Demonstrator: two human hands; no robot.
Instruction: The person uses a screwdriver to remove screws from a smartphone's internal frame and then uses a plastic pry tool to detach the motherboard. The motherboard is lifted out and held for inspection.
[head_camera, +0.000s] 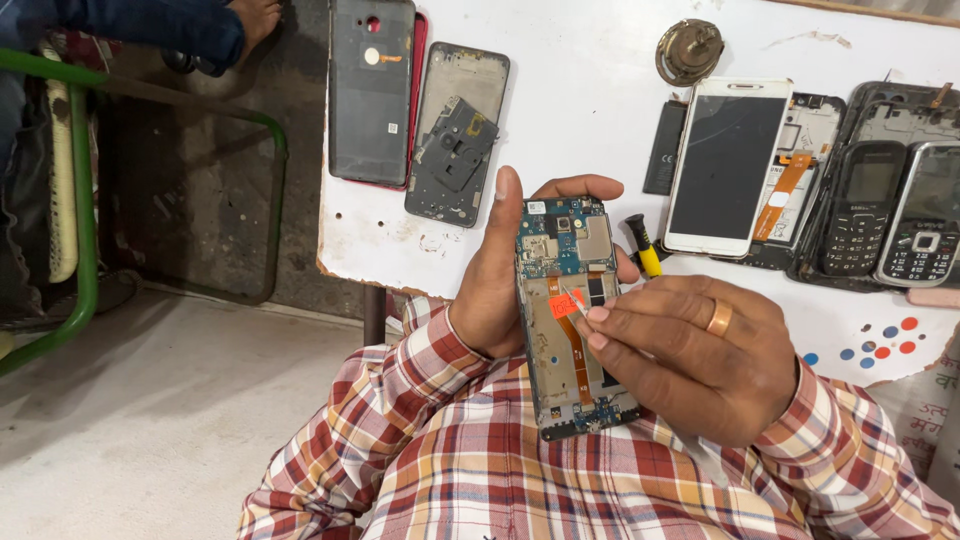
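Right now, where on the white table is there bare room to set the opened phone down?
Bare white table lies between the grey frame and the white phone, below the round metal piece. The right side is crowded with keypad phones. The left hand holds the opened phone.

A chipped white table (600, 100) over grey concrete floor (150, 420) — green metal chair frame (85, 220) beside.

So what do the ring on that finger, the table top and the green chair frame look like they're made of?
The ring looks like polished gold-coloured metal: it glints yellow. The table top seems to be white-laminated board, since its chipped front edge shows brown material underneath. The chair frame looks like bent metal tubing painted glossy green, though plastic coating can't be ruled out.
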